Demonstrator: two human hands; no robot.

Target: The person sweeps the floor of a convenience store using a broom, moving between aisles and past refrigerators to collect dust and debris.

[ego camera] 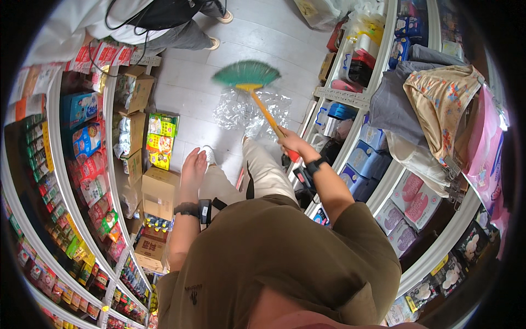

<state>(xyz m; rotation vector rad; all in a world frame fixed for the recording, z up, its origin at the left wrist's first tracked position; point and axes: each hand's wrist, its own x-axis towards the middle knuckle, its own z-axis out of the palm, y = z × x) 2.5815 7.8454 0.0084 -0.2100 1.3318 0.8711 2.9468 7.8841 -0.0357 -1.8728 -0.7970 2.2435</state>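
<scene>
My right hand [296, 143] grips the orange handle [265, 111] of a broom near its red end. The broom's green fan-shaped bristle head [246, 73] is blurred and lies out in front of me over the floor. A yellow collar [248, 86] joins head and handle. Beneath the handle, a crumpled sheet of clear plastic [230, 109] is spread on the tiles by my foot. My left hand [193, 166] hangs beside my left leg with its fingers extended, and nothing is seen in it.
Goods-filled shelves [110, 123] line the left; an open cardboard box [160, 191] and bright food packets [161, 142] stand below. Shelves [349, 98] on the right hold boxes, with underwear [441, 107] hanging outward. At upper left stands another person [176, 37]. A plastic bag [318, 12] sits ahead.
</scene>
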